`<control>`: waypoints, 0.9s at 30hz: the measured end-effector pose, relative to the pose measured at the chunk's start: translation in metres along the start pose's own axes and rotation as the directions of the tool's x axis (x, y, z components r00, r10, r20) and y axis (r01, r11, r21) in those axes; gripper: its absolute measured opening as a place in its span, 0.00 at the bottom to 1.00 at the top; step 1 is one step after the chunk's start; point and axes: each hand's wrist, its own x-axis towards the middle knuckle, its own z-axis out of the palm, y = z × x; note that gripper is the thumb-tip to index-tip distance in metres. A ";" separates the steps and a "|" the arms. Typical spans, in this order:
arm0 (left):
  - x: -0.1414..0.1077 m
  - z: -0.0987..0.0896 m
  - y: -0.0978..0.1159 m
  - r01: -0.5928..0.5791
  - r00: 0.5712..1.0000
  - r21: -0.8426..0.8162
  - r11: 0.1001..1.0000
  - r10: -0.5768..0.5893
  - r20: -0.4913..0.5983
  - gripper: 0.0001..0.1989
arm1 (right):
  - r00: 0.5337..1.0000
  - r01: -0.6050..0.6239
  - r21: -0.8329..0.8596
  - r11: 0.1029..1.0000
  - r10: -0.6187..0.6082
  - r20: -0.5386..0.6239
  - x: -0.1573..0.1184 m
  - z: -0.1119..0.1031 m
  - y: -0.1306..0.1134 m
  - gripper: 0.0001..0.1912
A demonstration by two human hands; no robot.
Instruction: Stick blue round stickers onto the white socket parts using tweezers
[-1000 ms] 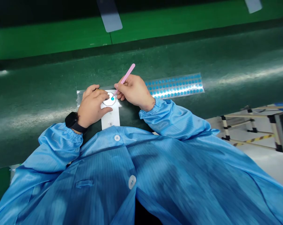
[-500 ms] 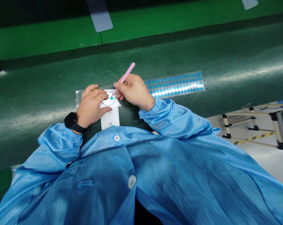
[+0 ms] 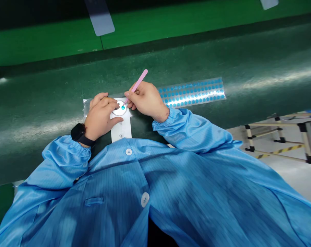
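Note:
My right hand grips pink tweezers, with their tip down on a small turquoise dot. That dot lies inside a thin grey ring on a white paper card. My left hand rests on the card beside the ring, its fingers above and thumb below. A black smartwatch sits on my left wrist. Transparent film shows beneath the card, partly hidden by my left hand.
A transparent sheet of blue dots lies to the right of my right hand on a dark green glossy bench. A brighter green panel runs behind. Low on the right, a metal-and-black frame stands on a pale floor.
The whole view has shifted slightly, with the background sliding left. My hands, the tweezers and the card have barely moved, and the tweezer tip stays on the turquoise dot.

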 end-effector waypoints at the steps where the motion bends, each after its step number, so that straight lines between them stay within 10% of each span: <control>1: 0.000 0.000 0.000 -0.005 1.000 -0.001 1.000 0.005 -0.001 0.14 | 1.000 0.002 -0.007 1.000 -0.002 -0.002 0.000 0.000 0.000 0.12; 27: -0.006 -0.002 0.021 0.036 0.998 0.150 0.988 -0.042 0.040 0.13 | 0.998 0.048 -0.019 0.999 -0.048 0.031 0.002 0.000 0.004 0.11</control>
